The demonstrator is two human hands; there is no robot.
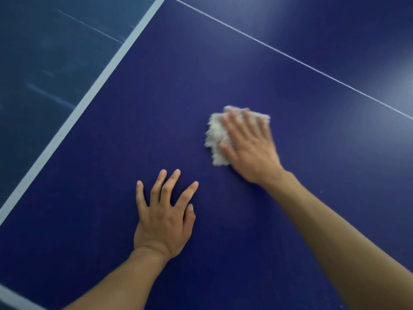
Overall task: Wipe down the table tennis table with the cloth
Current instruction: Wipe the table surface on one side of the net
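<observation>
The dark blue table tennis table (pixel 156 97) fills most of the view. A crumpled white cloth (pixel 216 135) lies on it right of the middle. My right hand (pixel 248 146) presses flat on top of the cloth, fingers spread, and looks blurred. My left hand (pixel 163 213) rests flat on the bare table surface nearer to me, fingers apart, holding nothing.
The table's white edge stripe (pixel 89 97) runs diagonally along the left side, and another white stripe (pixel 13 296) marks the near corner at bottom left. A thin white centre line (pixel 290 57) crosses the top right. Beyond the left edge is a darker blue floor (pixel 44 52).
</observation>
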